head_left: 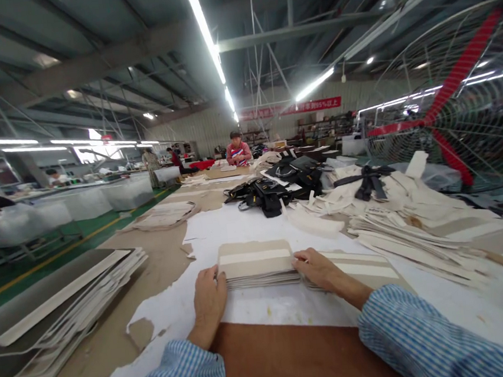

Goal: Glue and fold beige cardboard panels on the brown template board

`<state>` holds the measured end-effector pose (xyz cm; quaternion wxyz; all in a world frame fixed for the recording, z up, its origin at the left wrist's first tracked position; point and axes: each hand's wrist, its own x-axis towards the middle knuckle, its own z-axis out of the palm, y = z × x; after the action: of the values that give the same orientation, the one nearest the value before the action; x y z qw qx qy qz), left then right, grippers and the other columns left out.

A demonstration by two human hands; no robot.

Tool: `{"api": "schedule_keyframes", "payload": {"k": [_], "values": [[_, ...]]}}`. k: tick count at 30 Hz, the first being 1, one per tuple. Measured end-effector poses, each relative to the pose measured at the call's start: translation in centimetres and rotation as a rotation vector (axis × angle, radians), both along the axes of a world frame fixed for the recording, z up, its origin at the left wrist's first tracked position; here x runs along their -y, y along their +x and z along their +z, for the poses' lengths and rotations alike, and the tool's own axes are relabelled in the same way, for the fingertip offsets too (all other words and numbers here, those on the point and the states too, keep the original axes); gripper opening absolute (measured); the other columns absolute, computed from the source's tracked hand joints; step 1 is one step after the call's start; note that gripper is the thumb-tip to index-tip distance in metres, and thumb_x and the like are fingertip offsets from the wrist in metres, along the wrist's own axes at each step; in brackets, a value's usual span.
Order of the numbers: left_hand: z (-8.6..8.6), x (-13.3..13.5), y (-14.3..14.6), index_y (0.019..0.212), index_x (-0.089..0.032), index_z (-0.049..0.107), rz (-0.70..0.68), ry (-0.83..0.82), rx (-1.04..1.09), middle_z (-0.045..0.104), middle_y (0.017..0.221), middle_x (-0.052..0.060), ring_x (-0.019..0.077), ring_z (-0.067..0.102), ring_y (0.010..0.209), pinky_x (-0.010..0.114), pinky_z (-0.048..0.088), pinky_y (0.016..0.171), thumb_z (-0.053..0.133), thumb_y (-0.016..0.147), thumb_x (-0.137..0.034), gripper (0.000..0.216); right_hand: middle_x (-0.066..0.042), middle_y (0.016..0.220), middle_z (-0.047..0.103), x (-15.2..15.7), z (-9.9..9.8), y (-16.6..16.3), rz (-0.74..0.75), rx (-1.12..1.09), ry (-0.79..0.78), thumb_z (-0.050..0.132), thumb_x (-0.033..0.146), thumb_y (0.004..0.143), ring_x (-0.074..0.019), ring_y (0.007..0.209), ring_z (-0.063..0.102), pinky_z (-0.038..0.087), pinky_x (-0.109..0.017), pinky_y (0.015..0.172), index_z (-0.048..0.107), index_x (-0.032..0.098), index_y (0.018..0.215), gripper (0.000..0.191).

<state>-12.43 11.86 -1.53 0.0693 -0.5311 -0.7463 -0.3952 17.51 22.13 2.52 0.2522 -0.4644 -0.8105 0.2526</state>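
Observation:
A neat stack of beige panels with rounded corners (256, 264) lies in front of me, a paler strip running across its top piece. My left hand (209, 293) is at the stack's left edge, its fingers and thumb closed on the side. At the right edge, my right hand (316, 266) pinches the corner of the stack. A second group of striped beige panels (366, 269) lies just right of the stack, partly hidden behind my right hand and forearm. A brown board (289, 351) lies nearer to me, between my forearms.
White paper (219, 224) with torn edges covers the table. Large grey and cream panels (62, 307) are piled at left. Black bags (273, 186) and cream offcuts (382, 205) lie at the back and right. A large fan (432, 121) stands right; a person (238, 151) sits at the far end.

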Motion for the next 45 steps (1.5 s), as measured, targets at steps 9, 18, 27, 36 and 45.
{"api": "schedule_keyframes", "payload": {"k": [9,18,27,36,45], "values": [[0.1,0.4,0.4,0.116,-0.017,0.066,-0.012,-0.045,0.056,0.068,0.118,0.007,0.0252,0.065,0.115,0.051,0.052,0.103,0.065,0.1,-0.036,0.025,-0.008,0.088,0.074,0.4,1.4,-0.4,-0.079,-0.09,-0.072,0.06,0.037,0.085,-0.0276,0.098,0.066,0.048,-0.034,0.084,0.078,0.016,0.085,0.027],[0.9,0.6,0.6,0.112,-0.017,0.068,-0.005,-0.073,0.17,0.07,0.116,0.007,0.0242,0.066,0.112,0.05,0.054,0.102,0.065,0.1,-0.037,0.024,-0.003,0.084,0.071,-0.6,2.0,-1.2,-0.198,-0.364,-0.269,0.066,0.021,0.072,-0.0195,0.078,0.065,0.048,-0.03,0.072,0.07,0.017,0.098,0.027],[0.7,0.5,0.4,0.112,-0.016,0.068,0.048,-0.04,0.39,0.071,0.114,0.007,0.0237,0.068,0.109,0.05,0.054,0.101,0.067,0.099,-0.039,0.026,0.005,0.074,0.058,-0.3,3.1,-2.0,-0.196,-0.592,-0.509,0.066,0.021,0.094,-0.0088,0.057,0.051,0.039,-0.02,0.049,0.063,0.016,0.093,0.006],[2.2,1.0,0.0,0.108,-0.017,0.068,0.073,0.188,0.584,0.071,0.098,0.003,0.0192,0.068,0.088,0.042,0.057,0.088,0.067,0.098,-0.044,0.029,0.005,0.066,0.058,2.7,5.4,-3.6,-0.111,-0.738,-0.409,0.07,0.022,0.064,-0.011,0.054,0.051,0.031,-0.021,0.046,0.062,0.016,0.109,0.046],[7.4,8.9,6.6,0.098,-0.02,0.075,-0.245,0.071,0.724,0.07,0.081,-0.002,0.0136,0.059,0.072,0.026,0.046,0.07,0.072,0.076,-0.043,0.032,0.008,0.065,0.052,11.9,8.5,8.4,-0.118,-0.657,-0.215,0.081,0.034,0.068,-0.0114,0.056,0.045,0.035,-0.024,0.05,0.066,0.024,0.125,0.06]]}}
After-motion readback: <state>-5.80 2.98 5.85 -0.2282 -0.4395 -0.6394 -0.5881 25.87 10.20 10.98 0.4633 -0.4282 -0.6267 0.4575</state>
